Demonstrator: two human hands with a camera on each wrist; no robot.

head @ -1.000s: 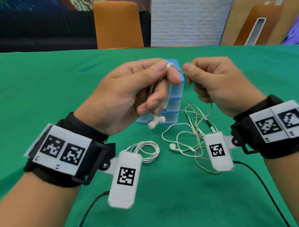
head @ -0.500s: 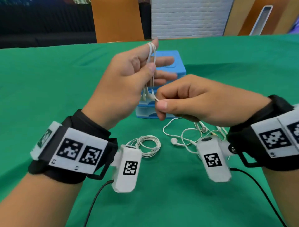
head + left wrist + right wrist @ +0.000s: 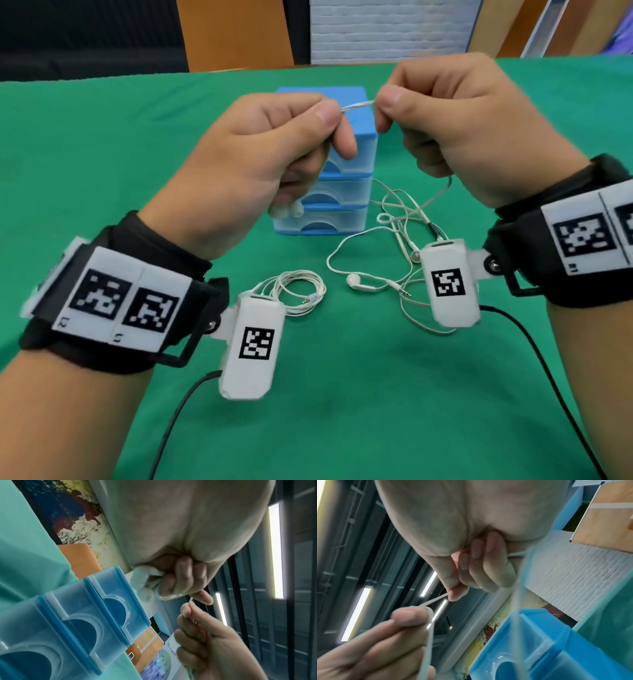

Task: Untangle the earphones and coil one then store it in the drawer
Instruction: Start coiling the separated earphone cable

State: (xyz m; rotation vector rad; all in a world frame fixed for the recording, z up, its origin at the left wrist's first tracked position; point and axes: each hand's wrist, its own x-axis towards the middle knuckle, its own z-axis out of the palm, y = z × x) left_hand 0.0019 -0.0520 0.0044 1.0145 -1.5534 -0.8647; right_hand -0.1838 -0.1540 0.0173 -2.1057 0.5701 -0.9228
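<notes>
Left hand (image 3: 260,164): fingers no longer spread, now fisted on bundled cord (image 3: 356,105). Right hand (image 3: 459,126): risen from low, grip pinching the same cord above drawers (image 3: 342,192). Coil (image 3: 301,291), loose earphones (image 3: 373,274) unmoved on table (image 3: 342,394). Wrist tags: coded squares, digits illegible.

drawer unit (image 3: 327,192) mid-table (image 3: 342,411), coiled earphones (image 3: 298,291) before it, loose earphones (image 3: 387,260) at right

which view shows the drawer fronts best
Left wrist: all three fronts of the drawer unit fill the frame, finger recesses clear. Head shows the unit partly behind the left hand; right wrist catches only a blurred corner.
</notes>
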